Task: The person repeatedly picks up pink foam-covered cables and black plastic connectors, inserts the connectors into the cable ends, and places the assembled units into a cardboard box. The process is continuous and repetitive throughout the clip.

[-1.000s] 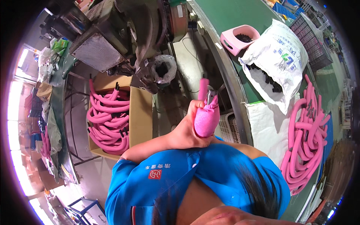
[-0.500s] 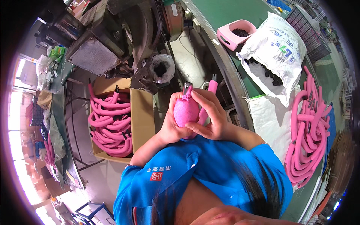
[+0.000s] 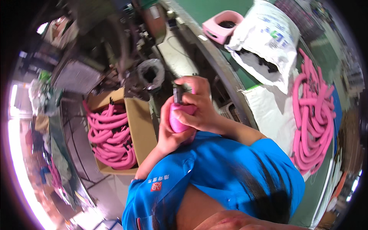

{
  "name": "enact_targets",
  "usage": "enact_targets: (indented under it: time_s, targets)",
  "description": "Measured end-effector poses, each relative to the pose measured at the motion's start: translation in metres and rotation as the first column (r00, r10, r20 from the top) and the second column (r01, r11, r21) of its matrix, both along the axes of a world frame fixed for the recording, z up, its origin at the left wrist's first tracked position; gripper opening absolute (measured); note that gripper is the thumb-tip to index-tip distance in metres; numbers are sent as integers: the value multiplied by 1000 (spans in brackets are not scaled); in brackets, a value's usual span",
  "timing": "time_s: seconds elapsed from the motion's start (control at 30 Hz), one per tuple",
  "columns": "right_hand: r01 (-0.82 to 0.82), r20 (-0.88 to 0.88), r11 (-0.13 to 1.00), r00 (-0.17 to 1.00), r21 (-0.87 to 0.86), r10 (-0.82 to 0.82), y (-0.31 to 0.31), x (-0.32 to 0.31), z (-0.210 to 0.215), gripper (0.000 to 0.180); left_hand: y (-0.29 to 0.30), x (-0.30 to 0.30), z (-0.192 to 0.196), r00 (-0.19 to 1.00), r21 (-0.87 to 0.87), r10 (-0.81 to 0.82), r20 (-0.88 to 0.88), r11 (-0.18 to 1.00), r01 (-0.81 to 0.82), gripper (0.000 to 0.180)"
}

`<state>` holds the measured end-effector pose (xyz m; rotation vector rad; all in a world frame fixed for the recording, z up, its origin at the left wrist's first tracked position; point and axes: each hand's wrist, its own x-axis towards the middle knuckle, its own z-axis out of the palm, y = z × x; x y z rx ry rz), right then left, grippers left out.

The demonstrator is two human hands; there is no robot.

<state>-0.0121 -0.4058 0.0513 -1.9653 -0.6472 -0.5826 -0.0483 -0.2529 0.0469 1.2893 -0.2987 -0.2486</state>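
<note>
In front of my chest, both hands are closed around a pink foam-covered tube (image 3: 177, 125), seen nearly end on. My left hand (image 3: 165, 128) wraps its near side, fingers and thumb around the foam. My right hand (image 3: 201, 105) presses its thumb on the foam, its fingers bent around the upper part. A dark end piece (image 3: 177, 94) sticks up from the foam beside my right fingers. Another bit of pink shows behind those fingers, with a small dark tip above; the rest is hidden.
On the left, a cardboard box (image 3: 141, 132) holds several pink tubes (image 3: 111, 142). A machine with a bag-lined bin (image 3: 151, 73) stands ahead. The green bench at right bears a pink scoop-like container (image 3: 212, 31), a white sack (image 3: 268, 36) of black parts and a pile of pink tubes (image 3: 312, 115).
My right hand has shifted up and over the tube's top, its fingers now around the dark end piece. The tube has tilted in my left hand. The whole view has shifted slightly.
</note>
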Motion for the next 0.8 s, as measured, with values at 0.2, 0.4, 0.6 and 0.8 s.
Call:
enact_targets:
  time_s: [0.2,0.4,0.6,0.8]
  targets:
    - [-22,-392,480,545,877,741,-57,27,-59,37,7,11,1,975,-120,98,-202,985,-124,84]
    - [728,-8,527,583,-438,-812,-306,93,-223,18,27,8,3,981,171,-17,-192,984,51,75]
    - [495,-520,392,-149,-776,-841,-403,112,-208,55,32,-23,-8,958,427,167,-233,903,-54,75]
    - [250,-318,329,84,-911,-944,-511,108,-274,41,19,-4,18,988,539,-61,-141,833,128,74]
